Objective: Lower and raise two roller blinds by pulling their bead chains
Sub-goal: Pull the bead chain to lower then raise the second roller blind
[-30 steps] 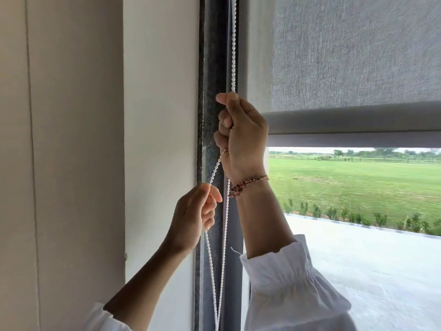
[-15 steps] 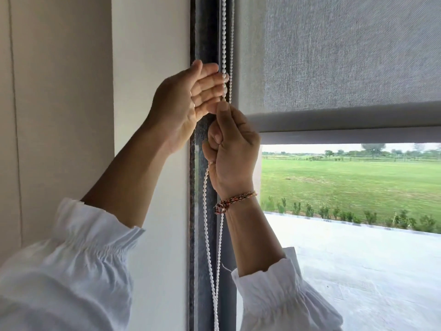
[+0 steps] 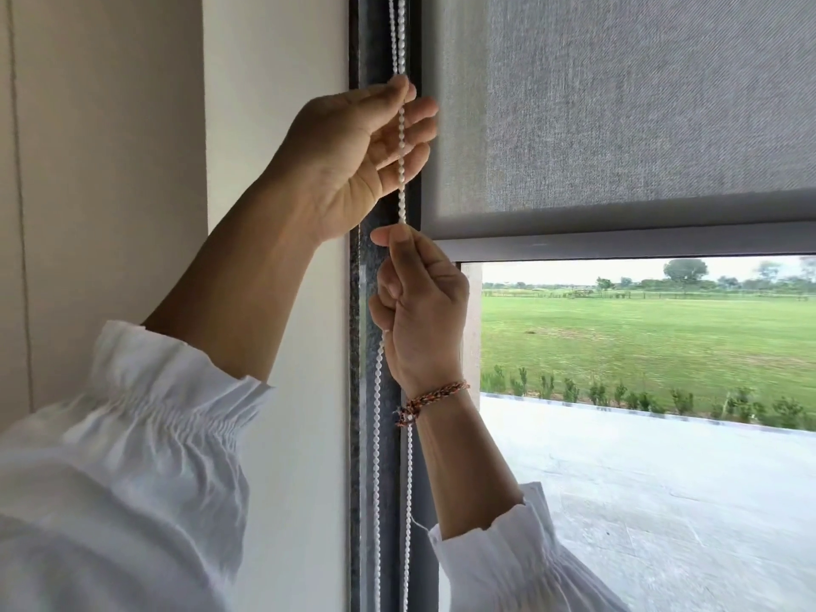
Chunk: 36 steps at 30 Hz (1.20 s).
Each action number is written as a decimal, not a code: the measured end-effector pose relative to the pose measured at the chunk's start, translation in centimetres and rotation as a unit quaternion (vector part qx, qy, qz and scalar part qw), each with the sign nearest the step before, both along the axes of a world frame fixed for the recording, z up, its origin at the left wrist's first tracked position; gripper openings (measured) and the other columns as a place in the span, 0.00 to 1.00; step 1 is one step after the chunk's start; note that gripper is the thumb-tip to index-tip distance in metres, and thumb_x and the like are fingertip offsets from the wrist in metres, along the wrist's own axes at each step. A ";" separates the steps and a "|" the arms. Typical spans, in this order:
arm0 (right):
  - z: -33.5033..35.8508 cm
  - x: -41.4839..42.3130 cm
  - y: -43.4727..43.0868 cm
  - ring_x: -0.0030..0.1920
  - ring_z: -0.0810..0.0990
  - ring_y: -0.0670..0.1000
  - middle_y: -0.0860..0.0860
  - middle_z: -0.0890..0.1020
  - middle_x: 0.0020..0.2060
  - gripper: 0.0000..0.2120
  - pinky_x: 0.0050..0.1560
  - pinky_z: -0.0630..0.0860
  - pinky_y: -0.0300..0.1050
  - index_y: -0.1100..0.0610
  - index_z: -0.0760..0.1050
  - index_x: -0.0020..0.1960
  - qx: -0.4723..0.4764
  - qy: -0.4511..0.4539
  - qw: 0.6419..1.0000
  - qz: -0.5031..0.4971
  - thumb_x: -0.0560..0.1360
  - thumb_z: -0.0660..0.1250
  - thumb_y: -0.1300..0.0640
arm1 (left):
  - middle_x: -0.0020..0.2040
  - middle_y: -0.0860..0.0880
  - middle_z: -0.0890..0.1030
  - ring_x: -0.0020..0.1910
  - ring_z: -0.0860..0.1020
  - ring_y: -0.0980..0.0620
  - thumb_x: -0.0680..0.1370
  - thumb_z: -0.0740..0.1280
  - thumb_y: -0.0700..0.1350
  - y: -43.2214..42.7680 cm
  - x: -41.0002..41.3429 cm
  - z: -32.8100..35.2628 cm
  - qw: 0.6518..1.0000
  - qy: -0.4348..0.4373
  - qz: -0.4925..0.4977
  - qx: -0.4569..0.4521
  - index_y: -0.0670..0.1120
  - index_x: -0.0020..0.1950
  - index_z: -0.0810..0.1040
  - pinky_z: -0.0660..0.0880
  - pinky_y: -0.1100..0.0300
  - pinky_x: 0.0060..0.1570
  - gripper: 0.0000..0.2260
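Bead chain point(image 3: 401, 139) hangs along the dark window frame point(image 3: 366, 46), beside the half-lowered grey roller blind point(image 3: 618, 108). My right hand point(image 3: 419, 302) pinches one strand; my left hand point(image 3: 353, 156) closes loosely higher up. Mid hand-over-hand pull, I judge; next, left tightens, right releases.

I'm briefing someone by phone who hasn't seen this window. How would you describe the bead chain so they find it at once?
Start at the grey roller blind covering the top of the window. Along its left edge runs a dark frame, and the bead chain hangs there. It is the only string of small white beads, pinched by the left hand above and the right hand below.
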State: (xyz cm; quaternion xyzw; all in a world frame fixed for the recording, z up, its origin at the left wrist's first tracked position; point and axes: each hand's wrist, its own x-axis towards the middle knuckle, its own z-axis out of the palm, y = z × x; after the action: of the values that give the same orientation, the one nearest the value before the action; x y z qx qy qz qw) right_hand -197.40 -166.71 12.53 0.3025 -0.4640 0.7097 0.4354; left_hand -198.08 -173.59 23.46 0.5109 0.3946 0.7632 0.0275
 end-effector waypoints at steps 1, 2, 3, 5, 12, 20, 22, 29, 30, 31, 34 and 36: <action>0.1 -0.1 0.1 0.21 0.56 0.41 0.45 0.60 0.22 0.14 0.20 0.56 0.32 0.53 0.78 0.37 0.007 -0.002 1.000 -0.007 0.78 0.59 0.59 | 0.38 0.47 0.79 0.30 0.75 0.56 0.78 0.62 0.41 0.0 0.0 0.2 1.000 -0.003 0.007 -0.006 0.40 0.49 0.75 0.73 0.66 0.30 0.05; 0.2 -0.2 0.2 0.22 0.57 0.41 0.46 0.60 0.23 0.14 0.20 0.57 0.32 0.53 0.78 0.38 0.018 -0.003 1.000 -0.020 0.78 0.59 0.59 | 0.35 0.49 0.76 0.27 0.71 0.58 0.79 0.61 0.41 0.1 -0.1 0.4 1.000 -0.004 0.016 -0.010 0.40 0.49 0.75 0.68 0.68 0.27 0.06; 0.2 -0.4 0.2 0.22 0.58 0.41 0.45 0.62 0.23 0.13 0.20 0.58 0.32 0.54 0.78 0.39 0.032 -0.003 0.999 -0.036 0.79 0.59 0.59 | 0.32 0.51 0.73 0.24 0.67 0.60 0.80 0.59 0.41 0.2 -0.2 0.5 1.000 -0.002 0.026 -0.009 0.41 0.49 0.75 0.63 0.68 0.24 0.07; 0.1 -0.7 0.3 0.22 0.62 0.41 0.43 0.67 0.22 0.12 0.22 0.61 0.32 0.53 0.79 0.42 0.052 -0.012 0.997 -0.060 0.79 0.59 0.58 | 0.28 0.53 0.69 0.22 0.62 0.59 0.81 0.55 0.40 0.4 -0.3 0.6 0.999 0.009 0.049 -0.002 0.42 0.47 0.75 0.57 0.68 0.23 0.10; 2.5 -0.1 2.0 0.40 0.80 0.48 0.53 0.81 0.41 0.15 0.37 0.78 0.39 0.56 0.78 0.46 0.013 -0.089 0.993 -0.073 0.79 0.57 0.49 | 0.22 0.56 0.63 0.21 0.57 0.58 0.79 0.54 0.40 1.1 -1.2 0.0 0.985 0.049 0.161 0.034 0.46 0.38 0.73 0.54 0.65 0.20 0.12; -0.7 -1.7 0.3 0.23 0.66 0.44 0.50 0.68 0.26 0.17 0.24 0.67 0.36 0.57 0.73 0.35 0.067 -0.184 0.979 -0.051 0.79 0.58 0.51 | 0.17 0.56 0.59 0.19 0.53 0.58 0.77 0.52 0.40 1.9 -2.2 -0.5 0.984 0.021 0.170 0.054 0.48 0.31 0.62 0.52 0.65 0.17 0.14; -1.4 -2.5 0.3 0.22 0.61 0.42 0.47 0.64 0.25 0.17 0.22 0.61 0.33 0.54 0.72 0.32 0.036 -0.149 0.986 -0.068 0.79 0.58 0.52 | 0.18 0.56 0.59 0.19 0.53 0.58 0.78 0.51 0.40 1.9 -2.5 -0.7 0.984 0.029 0.166 0.058 0.48 0.31 0.61 0.53 0.66 0.17 0.15; -2.7 -3.7 0.8 0.23 0.61 0.42 0.42 0.65 0.20 0.19 0.23 0.60 0.32 0.51 0.73 0.29 0.025 -0.085 0.991 -0.100 0.79 0.59 0.54 | 0.19 0.56 0.59 0.20 0.53 0.57 0.78 0.52 0.40 2.5 -2.4 -1.8 0.984 0.049 0.152 0.079 0.49 0.30 0.61 0.52 0.67 0.19 0.16; -3.1 -3.8 1.0 0.23 0.61 0.42 0.42 0.65 0.20 0.19 0.24 0.60 0.32 0.51 0.73 0.29 0.028 -0.085 0.990 -0.106 0.79 0.59 0.54 | 0.19 0.56 0.59 0.20 0.53 0.57 0.78 0.52 0.40 2.6 -2.5 -2.2 0.984 0.046 0.154 0.082 0.49 0.30 0.61 0.52 0.67 0.19 0.16; -3.5 -4.0 1.1 0.24 0.61 0.43 0.42 0.65 0.20 0.19 0.24 0.60 0.33 0.51 0.73 0.29 0.030 -0.085 0.990 -0.111 0.78 0.59 0.54 | 0.19 0.56 0.59 0.20 0.53 0.57 0.78 0.53 0.40 2.7 -2.6 -2.6 0.983 0.042 0.157 0.082 0.49 0.30 0.61 0.52 0.67 0.19 0.16; -4.3 -4.2 1.3 0.24 0.61 0.43 0.41 0.68 0.20 0.19 0.25 0.60 0.34 0.50 0.73 0.29 0.032 -0.096 0.988 -0.117 0.78 0.60 0.54 | 0.19 0.56 0.59 0.20 0.53 0.57 0.79 0.53 0.40 2.9 -3.0 -3.5 0.982 0.032 0.168 0.080 0.49 0.30 0.61 0.52 0.67 0.19 0.17; -4.5 -4.3 1.4 0.24 0.61 0.43 0.41 0.68 0.20 0.19 0.25 0.60 0.34 0.50 0.73 0.29 0.035 -0.095 0.988 -0.120 0.78 0.60 0.54 | 0.20 0.56 0.59 0.20 0.53 0.57 0.79 0.53 0.41 3.0 -3.1 -3.7 0.982 0.029 0.165 0.083 0.49 0.30 0.61 0.51 0.66 0.19 0.17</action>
State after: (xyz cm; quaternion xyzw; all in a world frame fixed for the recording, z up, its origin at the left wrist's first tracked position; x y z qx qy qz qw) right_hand -201.72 -165.33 8.00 0.1908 -0.5611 0.6608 0.4605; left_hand -201.19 -170.59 19.71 0.4613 0.4100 0.7719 -0.1529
